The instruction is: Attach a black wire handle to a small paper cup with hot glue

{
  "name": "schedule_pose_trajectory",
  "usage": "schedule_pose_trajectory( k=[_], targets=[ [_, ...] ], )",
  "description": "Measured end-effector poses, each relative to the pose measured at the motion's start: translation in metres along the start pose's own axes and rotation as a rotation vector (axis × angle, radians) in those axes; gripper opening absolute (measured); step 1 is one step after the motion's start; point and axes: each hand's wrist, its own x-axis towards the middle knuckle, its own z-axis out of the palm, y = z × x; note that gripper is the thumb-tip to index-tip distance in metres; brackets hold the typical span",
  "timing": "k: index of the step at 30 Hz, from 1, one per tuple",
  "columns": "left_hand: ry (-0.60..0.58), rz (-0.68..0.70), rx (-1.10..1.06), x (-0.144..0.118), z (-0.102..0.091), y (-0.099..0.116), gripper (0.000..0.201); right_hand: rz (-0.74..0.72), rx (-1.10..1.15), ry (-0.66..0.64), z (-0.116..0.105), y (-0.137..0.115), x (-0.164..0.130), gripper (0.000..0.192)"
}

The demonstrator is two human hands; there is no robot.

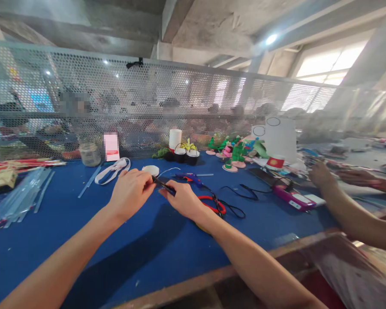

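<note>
- Over a blue worktable (67,240), seen from the head camera, the left hand (130,193) and the right hand (182,199) pinched shut on opposite ends of a thin dark strip (162,185), held just above the tabletop.
- Behind them lay a blue glue gun (189,177), red-handled scissors (212,205) and a white ribbon (111,171).
- At right, a co-worker's arm (347,210) reached in.
- Steady, even tension on both ends would likely serve best.
</note>
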Motion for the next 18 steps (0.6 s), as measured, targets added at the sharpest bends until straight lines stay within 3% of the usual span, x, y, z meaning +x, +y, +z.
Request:
schedule_pose_trajectory(
  k=[2,5,7,10,13,15,18],
  targets=[
    [-0.125,-0.091,-0.184,0.001,-0.003,-0.002,0.017,-0.012,0.036,0.008,0.0,0.001,0.0,0.019],
    [-0.334,-0.196,-0.687,0.002,-0.004,-0.016,0.025,-0.047,0.121,0.007,0.0,0.002,0.001,0.022],
    [-0.39,-0.267,-0.941,0.003,0.0,-0.025,0.026,-0.081,0.169,-0.007,0.0,0.002,0.0,0.023],
    [-0.519,-0.301,-1.12,0.002,0.008,-0.032,0.026,-0.099,0.193,-0.043,-0.001,0.001,0.0,0.022],
    [-0.46,-0.263,-1.01,0.001,0.013,-0.027,0.024,-0.083,0.167,-0.042,0.0,0.0,-0.001,0.021],
    [-0.343,-0.227,-0.731,0.0,0.012,-0.018,0.023,-0.063,0.111,-0.017,0.001,0.001,0.0,0.02],
    [-0.068,-0.125,-0.164,-0.003,0.01,-0.002,0.018,-0.02,0.011,0.026,0.001,0.001,0.0,0.016]
  ],
)
